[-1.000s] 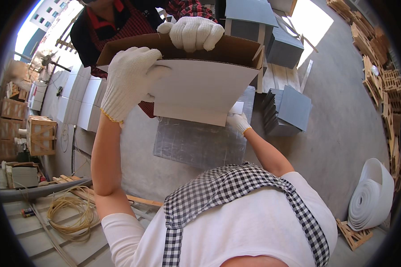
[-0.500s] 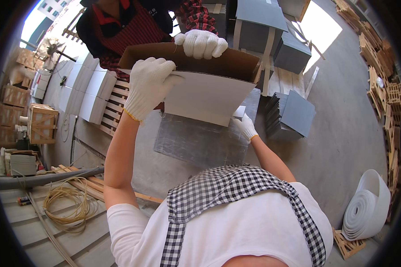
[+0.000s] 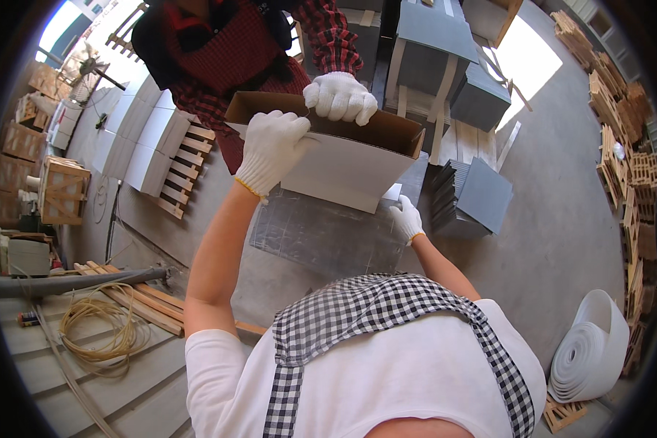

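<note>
My left hand, in a white knit glove, is closed over the near top edge of an open cardboard box, white outside and brown inside. The box stands tilted on a grey, scuffed tabletop. My right hand, gloved too, is beside the box's lower right corner, its fingers stretched toward a small white flap or piece. Whether it touches that piece is hard to tell. Across from me, a co-worker's gloved hand rests over the box's top opening.
Grey panels lean in a stack at right, with larger grey stacks behind. White boxes sit on a pallet at left. A coiled hose lies lower left; a white foam roll stands lower right.
The box has shifted slightly right in the picture, and my left hand with it. My right hand sits a little lower, its fingers farther from the small white piece. The co-worker's hand has come lower.
</note>
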Demonstrator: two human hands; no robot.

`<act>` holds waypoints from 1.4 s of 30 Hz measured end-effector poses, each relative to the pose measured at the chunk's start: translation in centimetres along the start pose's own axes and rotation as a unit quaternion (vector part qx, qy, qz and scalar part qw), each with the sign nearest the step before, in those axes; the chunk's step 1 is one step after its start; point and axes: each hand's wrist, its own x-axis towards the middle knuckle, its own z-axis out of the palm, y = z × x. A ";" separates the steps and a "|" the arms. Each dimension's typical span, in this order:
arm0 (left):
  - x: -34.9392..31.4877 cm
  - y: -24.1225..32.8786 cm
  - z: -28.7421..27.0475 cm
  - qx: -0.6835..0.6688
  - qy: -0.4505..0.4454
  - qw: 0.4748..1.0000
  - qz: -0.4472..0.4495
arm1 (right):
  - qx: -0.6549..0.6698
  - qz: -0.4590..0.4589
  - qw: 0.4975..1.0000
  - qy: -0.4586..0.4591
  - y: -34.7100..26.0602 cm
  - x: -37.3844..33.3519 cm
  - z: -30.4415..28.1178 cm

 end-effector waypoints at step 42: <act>-2.3 8.0 10.0 -0.068 0.200 0.975 -0.067 | 0.542 -0.141 0.814 -0.153 -16.0 0.8 -10.5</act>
